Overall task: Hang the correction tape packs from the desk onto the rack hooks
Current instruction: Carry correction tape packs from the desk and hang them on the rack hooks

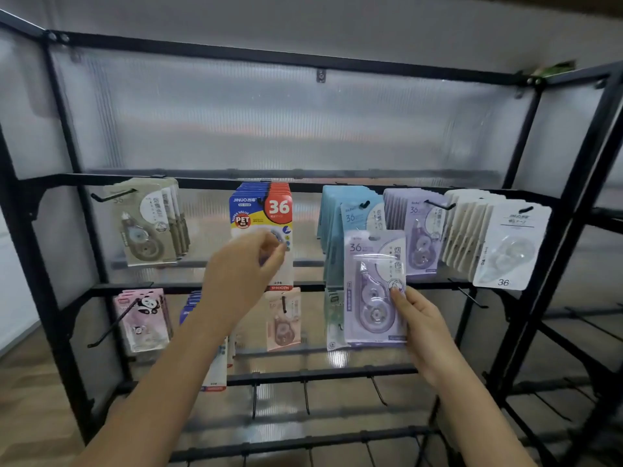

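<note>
Your right hand (425, 326) is gripping a purple pack (375, 289) below the purple row's hook (440, 206) while your left hand (243, 264) is pinching the blue-and-red pack (261, 230), so a misaligned hanging hole could be snagging there.

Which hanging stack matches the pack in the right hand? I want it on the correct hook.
The lilac stack on the upper rail, between the light blue stack and the white stack. It shares the lilac card of the pack held by the right hand.
</note>
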Motion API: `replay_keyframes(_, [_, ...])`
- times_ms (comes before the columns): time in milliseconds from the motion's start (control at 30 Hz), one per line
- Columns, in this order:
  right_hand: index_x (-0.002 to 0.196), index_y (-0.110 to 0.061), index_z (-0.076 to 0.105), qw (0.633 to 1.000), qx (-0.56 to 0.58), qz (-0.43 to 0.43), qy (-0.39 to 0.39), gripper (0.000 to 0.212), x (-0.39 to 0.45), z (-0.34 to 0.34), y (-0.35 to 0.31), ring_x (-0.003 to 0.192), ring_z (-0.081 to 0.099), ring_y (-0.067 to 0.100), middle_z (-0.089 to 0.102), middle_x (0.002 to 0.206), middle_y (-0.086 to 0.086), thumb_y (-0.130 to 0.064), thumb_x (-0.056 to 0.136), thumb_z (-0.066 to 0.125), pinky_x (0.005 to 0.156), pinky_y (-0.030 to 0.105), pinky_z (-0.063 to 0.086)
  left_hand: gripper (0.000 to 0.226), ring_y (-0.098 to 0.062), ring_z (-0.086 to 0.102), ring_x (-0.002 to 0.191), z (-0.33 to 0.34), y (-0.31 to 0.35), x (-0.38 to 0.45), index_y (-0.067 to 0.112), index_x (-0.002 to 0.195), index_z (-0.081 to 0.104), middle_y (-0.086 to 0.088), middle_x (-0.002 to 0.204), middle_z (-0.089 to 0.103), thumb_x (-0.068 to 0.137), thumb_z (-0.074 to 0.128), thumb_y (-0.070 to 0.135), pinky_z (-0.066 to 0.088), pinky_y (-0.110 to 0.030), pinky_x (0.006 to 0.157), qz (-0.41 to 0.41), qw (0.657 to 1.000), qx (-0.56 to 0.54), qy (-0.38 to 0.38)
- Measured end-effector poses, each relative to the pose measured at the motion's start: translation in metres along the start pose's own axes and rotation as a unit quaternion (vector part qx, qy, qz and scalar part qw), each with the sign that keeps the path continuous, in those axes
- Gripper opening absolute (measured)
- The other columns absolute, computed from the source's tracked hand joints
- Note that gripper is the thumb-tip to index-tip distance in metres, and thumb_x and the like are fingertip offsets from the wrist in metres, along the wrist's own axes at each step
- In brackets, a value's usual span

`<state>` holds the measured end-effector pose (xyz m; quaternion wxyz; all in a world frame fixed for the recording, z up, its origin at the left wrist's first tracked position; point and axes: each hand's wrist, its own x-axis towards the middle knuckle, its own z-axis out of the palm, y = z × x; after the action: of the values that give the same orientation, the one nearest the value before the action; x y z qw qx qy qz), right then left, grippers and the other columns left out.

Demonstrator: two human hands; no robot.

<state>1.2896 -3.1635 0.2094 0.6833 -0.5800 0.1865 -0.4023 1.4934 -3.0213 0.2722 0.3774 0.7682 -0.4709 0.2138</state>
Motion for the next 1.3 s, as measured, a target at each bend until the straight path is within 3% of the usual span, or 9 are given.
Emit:
replay_keyframes(100, [0.106,-0.012,0.067,0.999,-0.015,-0.027,0.032,0.022,0.004,-0.023,-0.013,0.092,0.069,0.020,0.073,0.103,0.008,-0.023,0.093,0.052,0.085,0.033,0.056,0.024,-0.010,0.059,0.078,0.019,0.037,0.000,0.018,0.100,0.064,0.007,0.093,0.063,0.095,0.052,0.038,0.043,-0.021,0.063,0.063,0.998,0.002,-0.026])
replay_keyframes(200, [0.099,-0.013,0.068,0.996,-0.028,-0.051,0.071,0.019,0.010,-0.049,-0.028,0.081,0.070,0.016,0.074,0.094,0.004,-0.020,0.096,0.051,0.077,0.031,0.056,0.027,-0.013,0.057,0.073,0.035,0.077,0.002,0.017,0.104,0.065,0.002,0.103,0.067,0.095,0.052,0.038,0.033,-0.019,0.054,0.146,0.989,0.025,-0.025])
replay_keyframes(367, [0.096,-0.014,0.066,0.990,-0.065,-0.071,0.103,0.019,0.026,-0.086,-0.058,0.076,0.070,0.013,0.074,0.086,-0.001,-0.018,0.098,0.048,0.066,0.027,0.057,0.031,-0.017,0.056,0.108,0.065,0.123,0.006,0.019,0.114,0.056,0.003,0.121,0.060,0.098,0.042,0.041,0.047,-0.026,0.073,0.223,0.969,0.080,-0.071])
replay_keyframes(467, [0.097,-0.015,0.067,0.988,-0.092,-0.065,0.102,0.020,0.040,-0.100,-0.066,0.083,0.069,0.017,0.074,0.091,0.002,-0.018,0.099,0.048,0.079,0.033,0.055,0.032,-0.016,0.057,0.106,0.079,0.134,0.004,0.017,0.112,0.057,0.002,0.117,0.061,0.099,0.040,0.040,0.049,-0.026,0.075,0.237,0.965,0.087,-0.075])
replay_keyframes(667, [0.088,-0.015,0.065,0.984,-0.151,-0.025,0.092,0.019,0.059,-0.111,-0.061,0.074,0.066,0.023,0.073,0.075,0.001,-0.016,0.099,0.049,0.080,0.039,0.051,0.027,-0.019,0.061,0.096,0.096,0.132,-0.009,0.015,0.106,0.064,0.001,0.104,0.065,0.095,0.048,0.035,0.055,-0.034,0.076,0.222,0.969,0.057,-0.097])
replay_keyframes(900, [0.086,-0.015,0.065,0.982,-0.165,-0.011,0.090,0.020,0.089,-0.110,-0.050,0.090,0.059,0.026,0.066,0.093,0.013,-0.019,0.098,0.050,0.085,0.041,0.045,0.027,-0.018,0.062,0.097,0.099,0.128,-0.023,0.017,0.104,0.063,0.002,0.104,0.066,0.094,0.049,0.038,0.055,-0.033,0.076,0.209,0.969,0.063,-0.113])
replay_keyframes(1067, [0.098,0.004,0.063,0.980,-0.166,0.000,0.112,0.032,0.112,-0.110,-0.038,0.086,0.053,0.023,0.062,0.093,0.024,-0.027,0.096,0.054,0.081,0.035,0.042,0.030,-0.012,0.057,0.107,0.106,0.129,-0.034,0.023,0.114,0.060,0.008,0.117,0.061,0.097,0.043,0.042,0.048,-0.026,0.084,0.177,0.972,0.060,-0.140])
replay_keyframes(1200, [0.096,-0.011,0.059,0.976,-0.160,0.001,0.147,0.027,0.100,-0.114,-0.019,0.085,0.059,0.022,0.061,0.093,0.006,-0.038,0.094,0.055,0.084,0.038,0.051,0.031,-0.010,0.057,0.101,0.108,0.131,-0.048,0.026,0.115,0.059,0.010,0.117,0.061,0.096,0.044,0.045,0.046,-0.024,0.080,0.117,0.974,0.045,-0.187])
replay_keyframes(1300, [0.101,-0.016,0.055,0.958,-0.201,0.010,0.203,0.019,0.076,-0.120,0.014,0.096,0.063,0.027,0.064,0.105,0.008,-0.033,0.097,0.051,0.090,0.046,0.052,0.031,-0.008,0.054,0.087,0.105,0.131,-0.063,0.025,0.116,0.057,0.007,0.112,0.061,0.097,0.043,0.045,0.040,-0.024,0.072,0.071,0.966,0.030,-0.247])
